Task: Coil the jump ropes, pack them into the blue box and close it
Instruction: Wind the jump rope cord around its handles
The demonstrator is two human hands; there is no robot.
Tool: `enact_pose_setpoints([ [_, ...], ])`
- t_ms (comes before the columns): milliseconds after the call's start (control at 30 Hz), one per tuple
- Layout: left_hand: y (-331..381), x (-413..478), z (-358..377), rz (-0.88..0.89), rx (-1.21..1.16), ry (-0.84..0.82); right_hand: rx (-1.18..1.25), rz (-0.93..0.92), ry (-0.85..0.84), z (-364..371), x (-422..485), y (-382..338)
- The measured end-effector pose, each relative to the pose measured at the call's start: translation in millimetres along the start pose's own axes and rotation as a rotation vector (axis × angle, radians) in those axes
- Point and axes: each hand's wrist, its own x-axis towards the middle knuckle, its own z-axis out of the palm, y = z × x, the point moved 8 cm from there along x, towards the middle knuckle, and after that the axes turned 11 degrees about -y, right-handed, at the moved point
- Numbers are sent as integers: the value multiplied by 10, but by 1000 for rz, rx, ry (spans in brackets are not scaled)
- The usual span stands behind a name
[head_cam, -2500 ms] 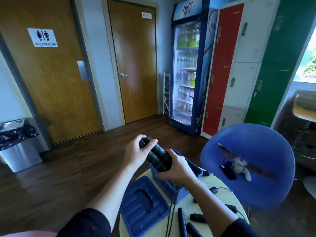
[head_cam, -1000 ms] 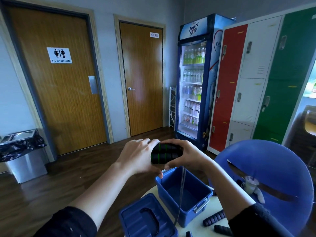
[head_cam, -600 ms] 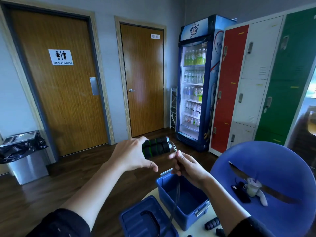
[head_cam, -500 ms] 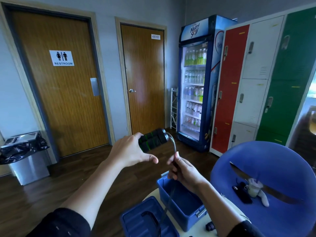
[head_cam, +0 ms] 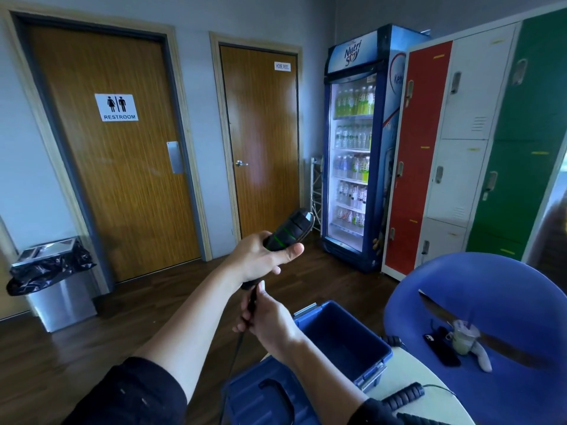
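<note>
The left hand (head_cam: pixel 256 260) is raised in front of the body, its grip wrapped tight around the black jump-rope handles with green rings (head_cam: pixel 288 230). The handles' long axis runs on a slant, the free ends pointing up and to the right toward the drinks fridge (head_cam: pixel 357 142), the lower ends buried in the palm and aimed down toward the person. From under that fist the black rope (head_cam: pixel 252 297) drops almost straight down.

Just below, the right hand (head_cam: pixel 265 317) has its grip pinched shut on the rope, thumb and fingertips pressed together around it. Beneath this hand the rope hangs on downward, passing in front of the blue lid (head_cam: pixel 264 397) at the bottom edge of the view.

The blue box (head_cam: pixel 340 340) stands open on the pale counter (head_cam: pixel 429 403), just right of the right wrist, its inside showing nothing but blue walls. The lid lies beside it, nearer the person, handle recess facing up. Another black ribbed handle (head_cam: pixel 403 395) lies on the counter near the right sleeve, long axis rising to the right.

A blue chair (head_cam: pixel 491 280) stands beyond the counter with a phone (head_cam: pixel 441 351) and a small soft toy (head_cam: pixel 468 342) on its seat.
</note>
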Motion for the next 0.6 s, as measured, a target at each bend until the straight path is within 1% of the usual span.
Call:
enact_pose_setpoints([
  [167, -17, -20, 70, -35, -161, -71, -68, 88, -87, 47, -42, 122],
  [233, -36, -8, -6, -24, -161, -42, -179, 152, -127, -10, -107, 229],
  [267, -35, -2, -67, -17, -118, -14, -265, 192, -151, -53, -150, 308],
  [333, -9, -14, -211, -15, 85, 46, -432, 252, -163, -177, -249, 440],
  [400, -22, -60, -307, -35, 327, 63, -484, 246, -90, -385, -327, 458],
  [500, -200, -138, -398, -133, 595, 48, -516, 120, 28, -666, -357, 147],
  [600, -341, -225, -374, -246, 787, -15, -715, -41, 118, -798, -387, -402],
])
